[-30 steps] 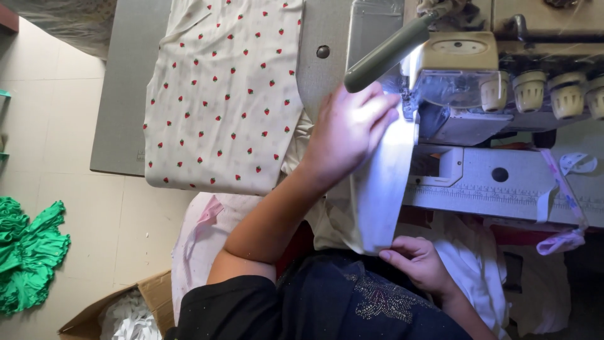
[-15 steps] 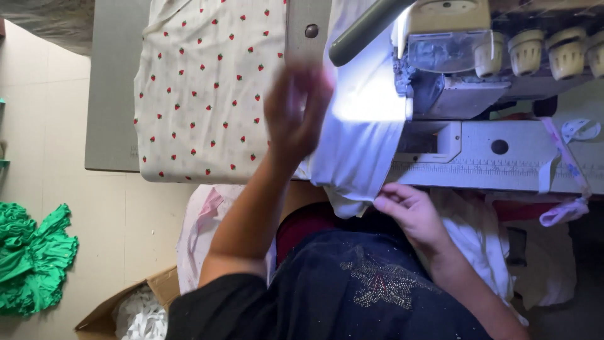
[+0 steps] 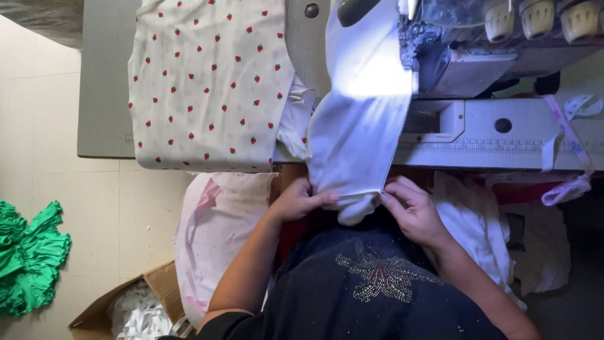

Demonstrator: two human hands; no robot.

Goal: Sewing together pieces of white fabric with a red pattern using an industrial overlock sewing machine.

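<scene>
While the white fabric strip (image 3: 362, 126) hangs from the sewing machine (image 3: 478, 56) over the table edge (image 3: 491, 154), we pinch its lower end with our left hand (image 3: 299, 200) and right hand (image 3: 415, 211).

Beside the grey-and-cream sewing machine (image 3: 478, 56), the cloth strip (image 3: 362, 138) is plain white. Left of the machine lies cream fabric (image 3: 207, 82) dotted with red strawberries. Far left of it, the ruffled garment (image 3: 28, 258) is bright green.
</scene>
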